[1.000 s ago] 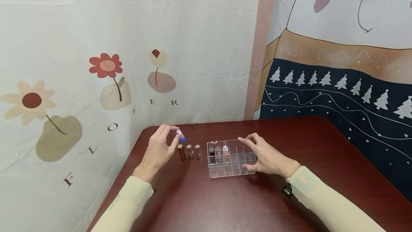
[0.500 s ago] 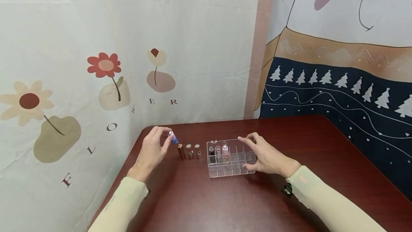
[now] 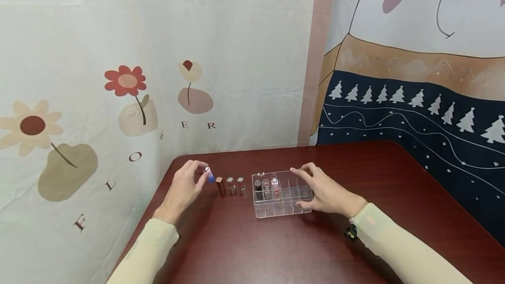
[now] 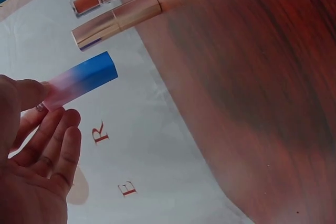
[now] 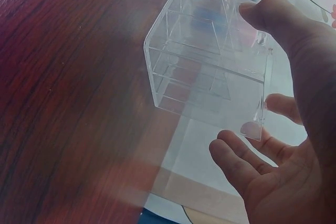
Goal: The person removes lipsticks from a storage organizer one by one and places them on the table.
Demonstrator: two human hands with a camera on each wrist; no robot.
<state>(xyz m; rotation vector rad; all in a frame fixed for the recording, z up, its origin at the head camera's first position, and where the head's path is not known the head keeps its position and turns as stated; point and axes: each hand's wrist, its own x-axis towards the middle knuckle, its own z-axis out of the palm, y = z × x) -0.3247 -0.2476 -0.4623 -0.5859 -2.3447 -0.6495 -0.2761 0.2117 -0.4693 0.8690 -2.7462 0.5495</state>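
Note:
My left hand (image 3: 183, 187) pinches a pink-to-blue lipstick tube (image 3: 209, 174) between thumb and fingertips, tilted and above the table. In the left wrist view the blue end of the lipstick tube (image 4: 94, 72) points away from the hand. Just right of it stands a copper-coloured lipstick tube (image 3: 220, 187), beside two clear-and-silver lipstick tubes (image 3: 231, 186). My right hand (image 3: 325, 192) holds the right end of a clear divided organizer box (image 3: 284, 209), index finger at the back edge, thumb at the front. Several lip tubes (image 3: 267, 189) stand in the box's left compartments.
The dark red wooden table (image 3: 252, 249) carries the box and tubes. Behind and to the left hangs a pale cloth (image 3: 252, 56) printed with flowers and letters; a navy tree-patterned cloth (image 3: 394, 117) hangs at the right.
My left hand has moved left and slightly down with the pink-to-blue lipstick tube, to the left of the standing tubes. The right hand and box have stayed in place.

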